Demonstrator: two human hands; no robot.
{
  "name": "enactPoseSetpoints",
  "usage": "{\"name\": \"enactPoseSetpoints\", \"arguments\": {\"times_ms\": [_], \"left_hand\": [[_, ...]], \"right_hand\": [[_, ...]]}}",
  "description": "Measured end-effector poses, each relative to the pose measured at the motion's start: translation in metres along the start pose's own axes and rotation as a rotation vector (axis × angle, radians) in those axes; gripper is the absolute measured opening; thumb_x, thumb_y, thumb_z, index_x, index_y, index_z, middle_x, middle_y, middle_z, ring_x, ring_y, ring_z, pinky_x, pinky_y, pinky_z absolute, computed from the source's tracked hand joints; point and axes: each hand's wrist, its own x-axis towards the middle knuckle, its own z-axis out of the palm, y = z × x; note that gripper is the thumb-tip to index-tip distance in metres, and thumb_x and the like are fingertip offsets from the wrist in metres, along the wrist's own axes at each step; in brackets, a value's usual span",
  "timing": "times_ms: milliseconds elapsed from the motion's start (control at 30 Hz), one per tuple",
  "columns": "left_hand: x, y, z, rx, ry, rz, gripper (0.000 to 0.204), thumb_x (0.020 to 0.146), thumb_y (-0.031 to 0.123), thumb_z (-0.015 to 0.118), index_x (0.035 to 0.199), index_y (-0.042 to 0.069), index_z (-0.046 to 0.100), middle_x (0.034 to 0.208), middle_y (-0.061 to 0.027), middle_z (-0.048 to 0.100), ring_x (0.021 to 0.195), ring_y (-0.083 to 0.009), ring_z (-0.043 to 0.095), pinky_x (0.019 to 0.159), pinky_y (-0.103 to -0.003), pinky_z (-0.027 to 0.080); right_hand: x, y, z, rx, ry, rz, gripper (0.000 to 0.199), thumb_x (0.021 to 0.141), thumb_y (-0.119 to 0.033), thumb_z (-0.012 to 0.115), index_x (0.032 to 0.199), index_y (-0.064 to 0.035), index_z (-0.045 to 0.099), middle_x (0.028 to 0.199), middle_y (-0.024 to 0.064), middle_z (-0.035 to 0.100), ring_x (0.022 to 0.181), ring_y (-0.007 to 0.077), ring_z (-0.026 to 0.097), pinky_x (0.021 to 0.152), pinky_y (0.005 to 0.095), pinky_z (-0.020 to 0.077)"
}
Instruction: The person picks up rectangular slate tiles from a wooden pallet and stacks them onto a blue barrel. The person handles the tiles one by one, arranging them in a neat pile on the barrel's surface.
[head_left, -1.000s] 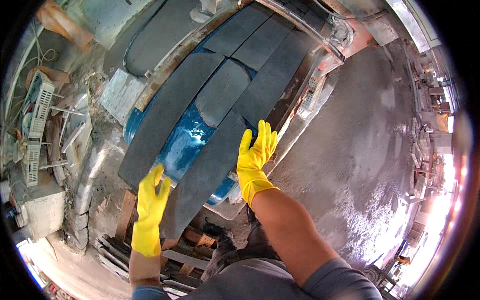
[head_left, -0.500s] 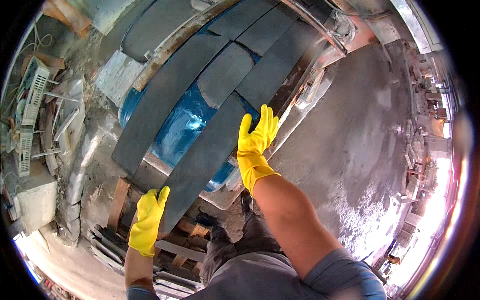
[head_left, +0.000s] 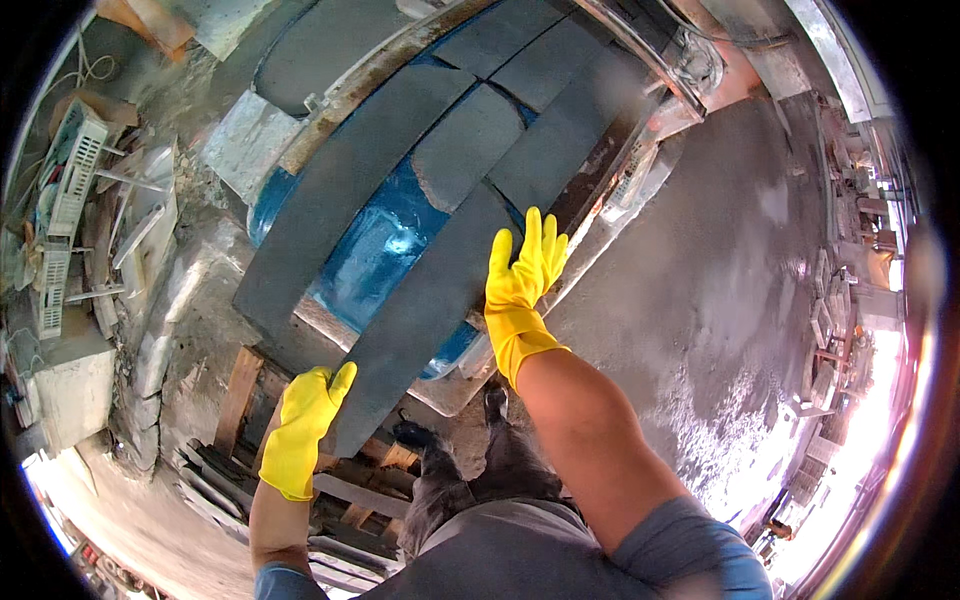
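Note:
A long, dark grey stone slab (head_left: pixel 415 290) lies lengthwise in front of me on a blue, wet-looking bed (head_left: pixel 372 262). At its near left corner my left hand (head_left: pixel 302 432), in a yellow rubber glove, is closed on the edge. The thumb points up along the slab, while the other fingertips are mostly hidden. My right hand (head_left: pixel 522 290), also gloved in yellow, rests against the slab's right edge farther up. Its fingers are stretched out and apart. Another long grey slab (head_left: pixel 340 200) and a shorter, rough-ended slab (head_left: pixel 462 140) lie alongside.
Rusty metal rails (head_left: pixel 640 55) flank the bed. Below my left hand are stacked dark slabs (head_left: pixel 215 490) and a wooden pallet piece (head_left: pixel 238 398). White plastic crates (head_left: pixel 75 180) and scraps stand at the left. Wet grey floor (head_left: pixel 710 270) stretches to the right.
The whole view has shifted slightly, moving the slabs a little to the right in the picture. Both hands keep about the same places at the long slab's edges.

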Motion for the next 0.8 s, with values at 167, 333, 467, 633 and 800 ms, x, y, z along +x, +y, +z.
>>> {"name": "enactPoseSetpoints", "arguments": {"times_ms": [167,333,467,633,800], "left_hand": [[0.038,0.026,-0.049,-0.161,0.623,0.529,0.083,0.067,0.025,0.100,0.141,0.007,0.067,0.137,-0.0223,0.070,0.126,-0.0422,0.066,0.110,-0.047,0.052],[0.105,0.024,-0.088,0.239,0.517,0.292,0.132,0.055,0.032,0.104,0.167,0.016,0.035,0.171,-0.0225,0.035,0.154,-0.0467,0.038,0.126,-0.053,0.033],[0.135,0.018,-0.087,0.170,0.402,0.376,0.140,0.052,0.033,0.103,0.170,0.020,0.029,0.172,-0.0249,0.031,0.153,-0.0485,0.038,0.126,-0.052,0.034],[0.132,0.020,-0.099,0.220,0.383,0.422,0.129,0.055,0.031,0.101,0.167,0.025,0.039,0.168,-0.0291,0.035,0.145,-0.0503,0.047,0.122,-0.049,0.041],[0.134,0.027,-0.102,0.223,0.359,0.392,0.128,0.054,0.031,0.102,0.166,0.028,0.041,0.168,-0.0286,0.036,0.144,-0.0505,0.048,0.121,-0.049,0.042]], "right_hand": [[0.002,0.001,-0.005,-0.010,0.009,-0.016,0.059,0.098,-0.038,0.073,0.153,-0.0193,0.060,0.159,0.0224,0.053,0.149,0.0517,0.042,0.127,0.0624,0.0238],[0.001,-0.008,-0.003,0.018,0.011,0.006,0.058,0.097,-0.035,0.074,0.151,-0.0194,0.061,0.159,0.0211,0.054,0.150,0.0497,0.042,0.128,0.0615,0.0234],[0.003,-0.011,-0.007,0.011,-0.001,0.035,0.056,0.097,-0.034,0.073,0.150,-0.0195,0.062,0.158,0.0206,0.055,0.150,0.0492,0.043,0.128,0.0615,0.0235],[0.003,-0.008,-0.008,-0.008,0.002,0.046,0.056,0.097,-0.034,0.073,0.150,-0.0194,0.061,0.157,0.0198,0.055,0.149,0.0495,0.043,0.127,0.0618,0.0237],[0.001,-0.006,-0.003,0.000,0.011,0.042,0.058,0.097,-0.034,0.075,0.151,-0.0198,0.060,0.157,0.0196,0.056,0.148,0.0504,0.044,0.126,0.0622,0.0248]]}}
